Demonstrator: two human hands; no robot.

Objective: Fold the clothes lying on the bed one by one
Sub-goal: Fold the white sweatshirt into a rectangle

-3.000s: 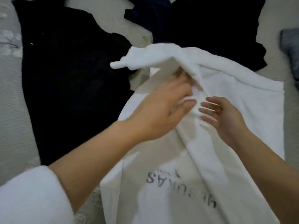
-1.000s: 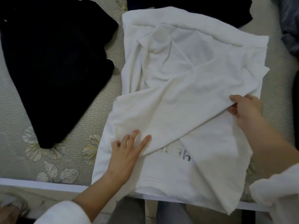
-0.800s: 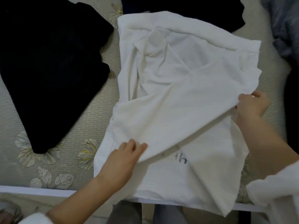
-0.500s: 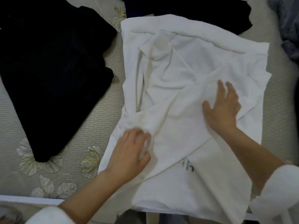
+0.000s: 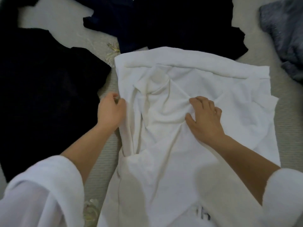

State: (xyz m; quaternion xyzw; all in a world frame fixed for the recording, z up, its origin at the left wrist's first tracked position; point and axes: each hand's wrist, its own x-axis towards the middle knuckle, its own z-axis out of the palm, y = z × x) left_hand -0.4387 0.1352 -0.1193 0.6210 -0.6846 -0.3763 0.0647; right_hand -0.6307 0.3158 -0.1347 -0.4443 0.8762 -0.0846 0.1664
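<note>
White shirt (image 5: 205,79) mid-frame on the bed (image 5: 289,136), left hand (image 5: 111,112) fingers pinching its left edge, right hand (image 5: 205,118) fingers spread, pressing its middle

The only lettering that shows is a fragment of grey print (image 5: 203,214) on the white garment (image 5: 205,82), at its near end by the bottom edge of the view. One character there looks like a lower-case "h", with an upright stroke just to its left. The rest of the print is hidden under a fold of the cloth, so no whole word can be read.
</note>
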